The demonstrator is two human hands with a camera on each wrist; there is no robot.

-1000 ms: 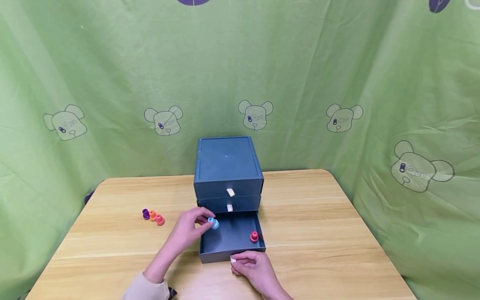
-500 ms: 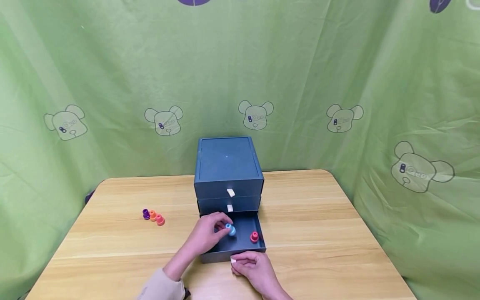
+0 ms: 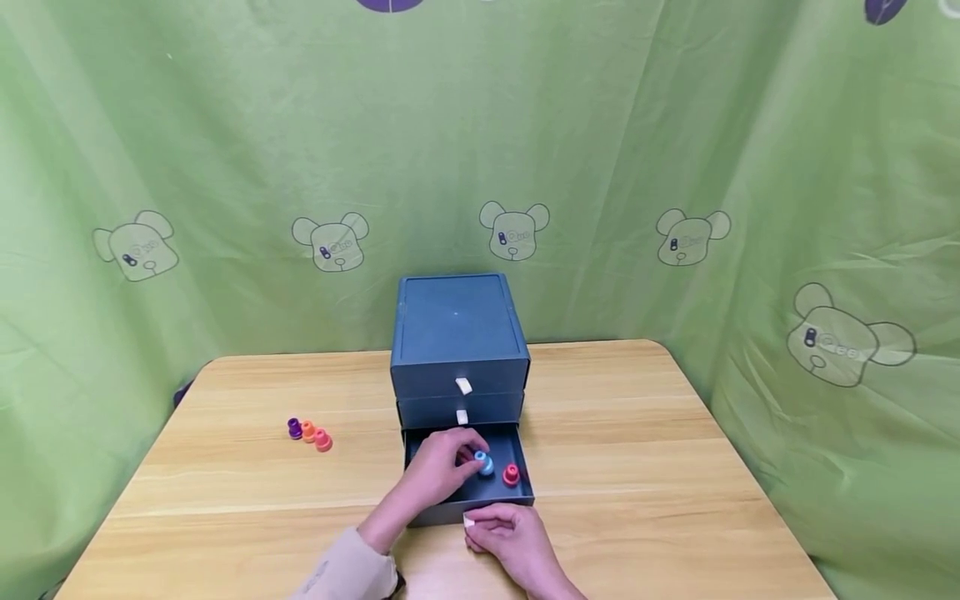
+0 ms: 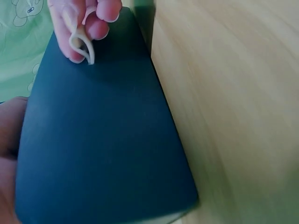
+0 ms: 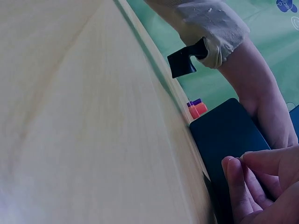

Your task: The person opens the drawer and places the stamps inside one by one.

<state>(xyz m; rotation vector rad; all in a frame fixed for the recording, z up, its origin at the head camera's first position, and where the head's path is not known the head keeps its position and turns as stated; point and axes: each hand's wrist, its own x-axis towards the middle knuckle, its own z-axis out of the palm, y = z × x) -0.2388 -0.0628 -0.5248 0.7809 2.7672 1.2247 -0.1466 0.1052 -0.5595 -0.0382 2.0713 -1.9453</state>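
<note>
In the head view my left hand (image 3: 438, 468) reaches over the pulled-out bottom drawer (image 3: 438, 514) of a dark blue drawer box. Its thumb and fingers pinch a small light blue stepped peg (image 3: 484, 464). Just right of that peg a red peg (image 3: 511, 475) sits inside the drawer. My right hand (image 3: 513, 537) pinches the white pull tab (image 3: 469, 522) on the drawer's front. The left wrist view shows the tab (image 4: 83, 44) as a loop between those fingers. Whether the blue peg touches the drawer floor, I cannot tell.
Purple (image 3: 295, 428), orange (image 3: 308, 431) and coral (image 3: 322, 440) pegs stand close together on the wooden table (image 3: 637, 467), left of the drawer box (image 3: 461, 321). Its two upper drawers are closed. Green cloth (image 3: 600, 150) hangs behind and at both sides.
My left hand has moved right and slightly toward the drawer's front, carrying the light blue peg close to the red one. My right hand has stayed at the tab.
</note>
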